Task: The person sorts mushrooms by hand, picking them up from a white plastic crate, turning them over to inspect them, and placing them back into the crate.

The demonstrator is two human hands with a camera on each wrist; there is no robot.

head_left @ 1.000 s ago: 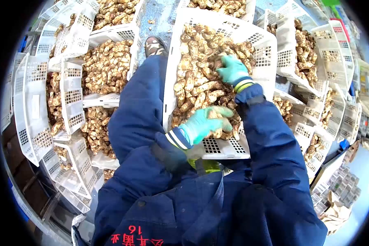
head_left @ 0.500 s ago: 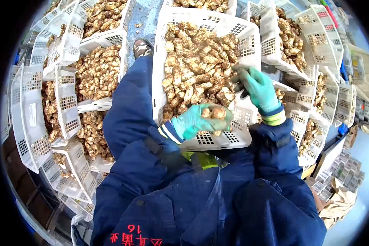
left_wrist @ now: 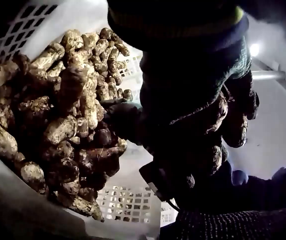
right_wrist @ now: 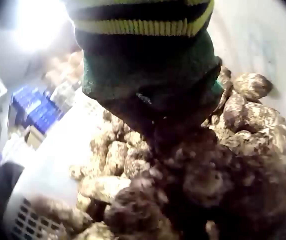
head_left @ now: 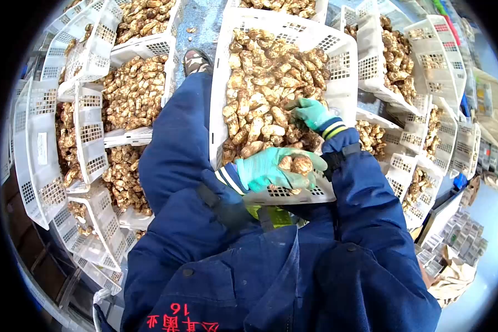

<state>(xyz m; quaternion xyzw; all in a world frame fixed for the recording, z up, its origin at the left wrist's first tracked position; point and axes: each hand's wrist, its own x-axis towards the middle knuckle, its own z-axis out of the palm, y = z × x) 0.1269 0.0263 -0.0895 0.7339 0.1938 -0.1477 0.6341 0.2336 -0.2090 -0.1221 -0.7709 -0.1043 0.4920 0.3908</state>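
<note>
A white perforated crate [head_left: 218,99] between the legs holds a heap of brown-and-cream mushrooms [head_left: 271,83]. Above its near end the gloved left hand [head_left: 274,167] holds several mushrooms [head_left: 301,164] in its curled fingers; the left wrist view shows them [left_wrist: 218,112] too. The gloved right hand [head_left: 314,114] reaches down onto the heap at the crate's right side. In the right wrist view the right hand [right_wrist: 150,85] is dark, its fingertips hidden among the mushrooms [right_wrist: 105,187], so its grip cannot be made out.
More white crates of mushrooms stand left [head_left: 133,94] and right [head_left: 395,61], some tilted or stacked. Another crate [head_left: 321,8] lies beyond the middle one. A shoe [head_left: 196,61] rests on the blue floor [head_left: 199,25] near the crate's far left. Clear boxes [head_left: 456,238] stand at the lower right.
The right hand lifted off the heap to the crate's right edge, then came back down onto the mushrooms. The left hand stayed near the front end, turning palm-up with mushrooms in it.
</note>
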